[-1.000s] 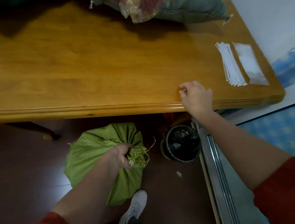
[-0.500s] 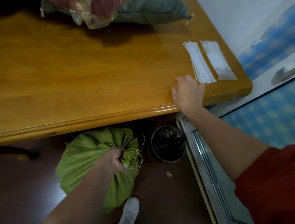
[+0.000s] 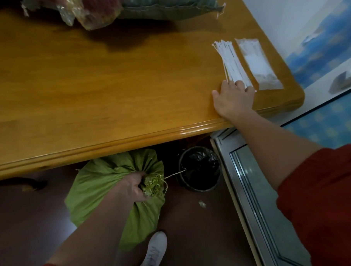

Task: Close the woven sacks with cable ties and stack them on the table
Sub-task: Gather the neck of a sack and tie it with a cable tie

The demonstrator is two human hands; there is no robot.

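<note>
A green woven sack (image 3: 96, 188) stands on the dark floor below the table's front edge. My left hand (image 3: 133, 190) grips its gathered, frayed neck. On the wooden table (image 3: 108, 91), near the right corner, lies a bundle of white cable ties (image 3: 231, 63). My right hand (image 3: 232, 99) lies flat on the table with its fingertips on the near end of the bundle. A grey-green woven sack (image 3: 165, 4) lies at the far edge of the table.
A clear plastic packet (image 3: 256, 65) lies right of the cable ties. A clear bag with red contents (image 3: 89, 12) sits at the table's far edge. A bin with a black liner (image 3: 199, 169) stands under the table beside the sack. My white shoe (image 3: 154, 252) is on the floor; a door frame (image 3: 253, 189) runs along the right.
My right hand has slid right along the table from near the front edge to the cable ties and opened out onto them. My left hand has kept its grip on the sack's neck.
</note>
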